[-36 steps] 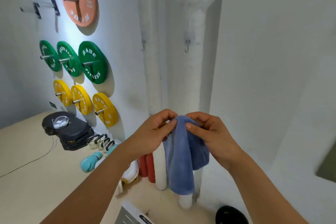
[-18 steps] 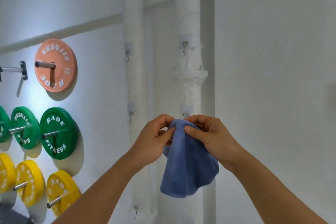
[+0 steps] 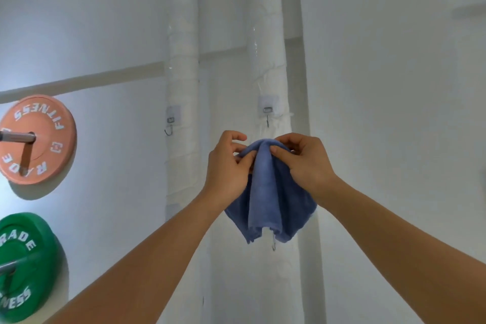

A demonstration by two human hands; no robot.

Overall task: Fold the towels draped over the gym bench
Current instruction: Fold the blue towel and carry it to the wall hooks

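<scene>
A small blue towel (image 3: 265,200) hangs bunched in front of a white wrapped pipe (image 3: 271,60), held up at chest height. My left hand (image 3: 227,166) pinches its top edge from the left, and my right hand (image 3: 305,160) pinches the same top fold from the right. The two hands nearly touch over the towel's peak. The cloth falls in loose folds below them. The gym bench is out of view.
Metal hooks are stuck on the pipes: one hook (image 3: 267,116) just above the towel, another hook (image 3: 170,125) to the left, a third hook (image 3: 274,243) peeking out under the towel. An orange weight plate (image 3: 36,139) and a green plate (image 3: 25,265) hang on wall pegs at left.
The view has tilted upward along the wall, and both hands have lifted the towel higher, up near the upper hook on the right pipe. The floor items have dropped out of sight.
</scene>
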